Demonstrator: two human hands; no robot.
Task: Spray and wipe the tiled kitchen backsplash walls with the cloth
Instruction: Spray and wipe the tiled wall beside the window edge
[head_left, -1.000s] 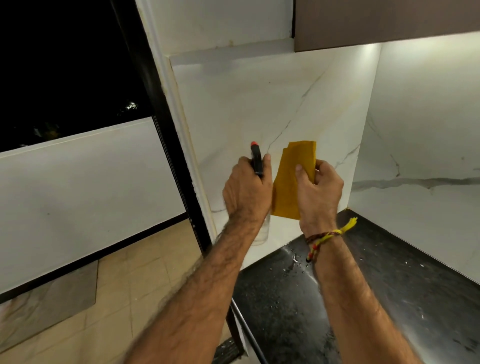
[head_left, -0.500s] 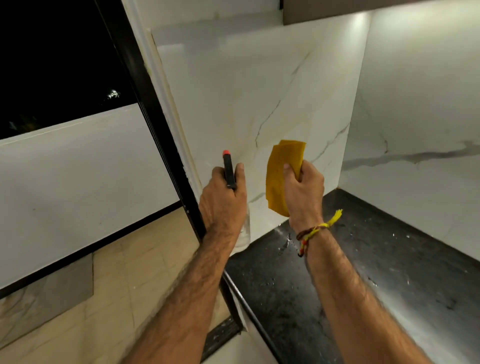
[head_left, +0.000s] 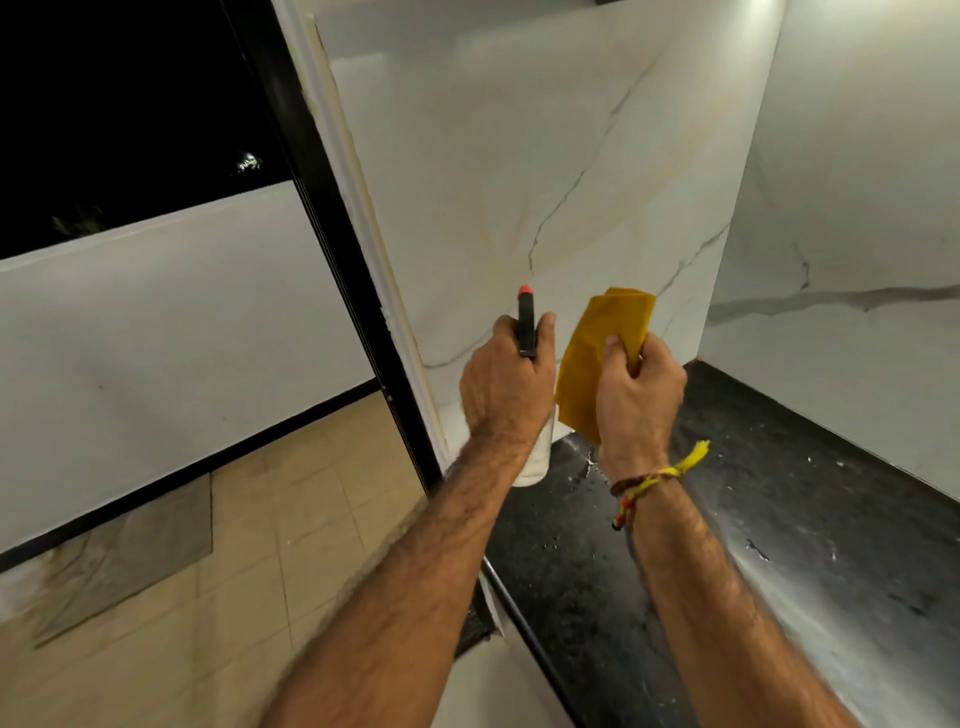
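Spray bottle (head_left: 529, 332) and yellow cloth (head_left: 597, 358) are held up before the marble backsplash (head_left: 519, 171).
The bottle is gripped by the left hand (head_left: 506, 387), fingers curled round its neck; the cloth is pinched in the right hand (head_left: 639, 395), thumb pressed on it, above the black counter (head_left: 779, 519).

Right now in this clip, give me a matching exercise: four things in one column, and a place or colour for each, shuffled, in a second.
Things:
1. spray bottle
2. cloth
3. counter
4. wristband

Places and colours:
A. black, speckled with white droplets
B. gripped in the left hand, red tip up
C. tied on the right wrist, yellow tail sticking out
D. mustard yellow, gripped in the right hand

Pairs: 1-B, 2-D, 3-A, 4-C
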